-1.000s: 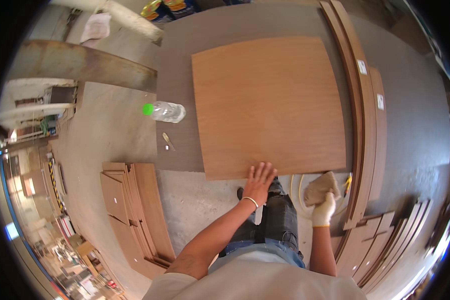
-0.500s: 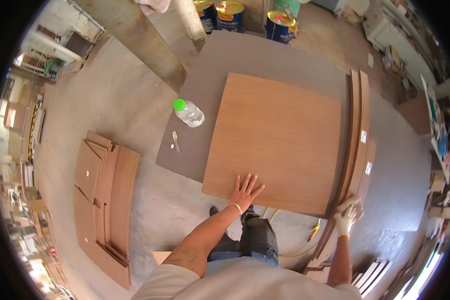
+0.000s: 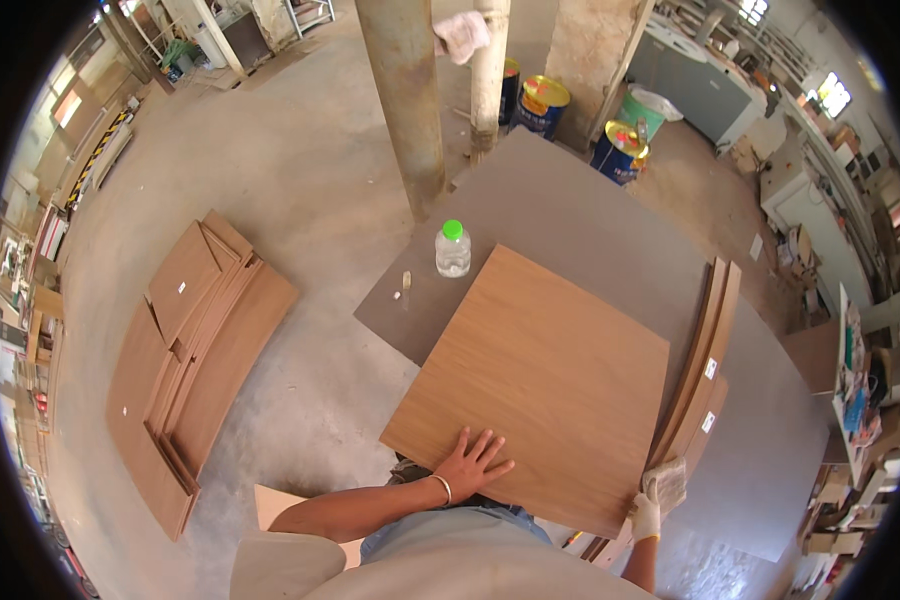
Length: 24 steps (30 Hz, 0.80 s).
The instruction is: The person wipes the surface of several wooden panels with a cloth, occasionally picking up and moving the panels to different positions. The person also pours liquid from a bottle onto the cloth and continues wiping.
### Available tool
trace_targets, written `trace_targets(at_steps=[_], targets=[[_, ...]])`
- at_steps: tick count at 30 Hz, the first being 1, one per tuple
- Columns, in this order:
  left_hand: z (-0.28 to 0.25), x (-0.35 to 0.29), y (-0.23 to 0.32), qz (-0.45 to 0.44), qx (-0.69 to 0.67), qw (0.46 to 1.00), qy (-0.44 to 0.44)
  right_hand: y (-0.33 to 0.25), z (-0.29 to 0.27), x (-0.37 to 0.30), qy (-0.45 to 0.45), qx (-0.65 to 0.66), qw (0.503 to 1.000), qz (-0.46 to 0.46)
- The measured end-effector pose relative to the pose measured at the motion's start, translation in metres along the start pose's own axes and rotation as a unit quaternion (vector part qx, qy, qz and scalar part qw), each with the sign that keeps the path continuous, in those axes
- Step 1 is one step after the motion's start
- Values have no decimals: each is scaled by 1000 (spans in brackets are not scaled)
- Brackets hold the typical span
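From my remote feed I saw the grey board [image 3: 590, 205] lying under the brown panel [image 3: 550, 390], with narrow strips [image 3: 718, 335] along the panel's right side. The left hand [image 3: 473, 466] lay on the panel's near edge, fingers spread. The gloved right hand [image 3: 646, 517], at its near right corner, pinched a rag [image 3: 668, 482].

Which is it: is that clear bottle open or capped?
Capped: a green cap covers the top of the clear bottle, beyond the brown panel.
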<state>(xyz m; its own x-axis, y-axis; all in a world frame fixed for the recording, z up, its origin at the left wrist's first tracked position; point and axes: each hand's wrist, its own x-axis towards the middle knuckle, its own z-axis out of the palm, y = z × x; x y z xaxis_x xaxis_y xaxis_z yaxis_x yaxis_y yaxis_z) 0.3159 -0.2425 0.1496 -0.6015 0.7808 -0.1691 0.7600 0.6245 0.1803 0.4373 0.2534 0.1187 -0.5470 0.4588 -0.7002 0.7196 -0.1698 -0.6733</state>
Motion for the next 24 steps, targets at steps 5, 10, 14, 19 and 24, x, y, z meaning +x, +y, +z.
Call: trace_targets(at_steps=[5,10,14,19,24], targets=[[-99,8,-1,20,2,996,86,-124,42,-60,-6,84,991,-101],[-268,47,-6,121,29,984,129,-137,-74,-26,-161,271,866,-388],[-346,62,-45,154,-9,951,269,-212,-7,-93,-50,336,834,-435],[-408,75,-112,-60,-11,966,251,-245,-7,-42,-115,209,852,-467],[-372,56,-217,-169,-239,871,395,-232,-29,75,-102,300,872,-373]])
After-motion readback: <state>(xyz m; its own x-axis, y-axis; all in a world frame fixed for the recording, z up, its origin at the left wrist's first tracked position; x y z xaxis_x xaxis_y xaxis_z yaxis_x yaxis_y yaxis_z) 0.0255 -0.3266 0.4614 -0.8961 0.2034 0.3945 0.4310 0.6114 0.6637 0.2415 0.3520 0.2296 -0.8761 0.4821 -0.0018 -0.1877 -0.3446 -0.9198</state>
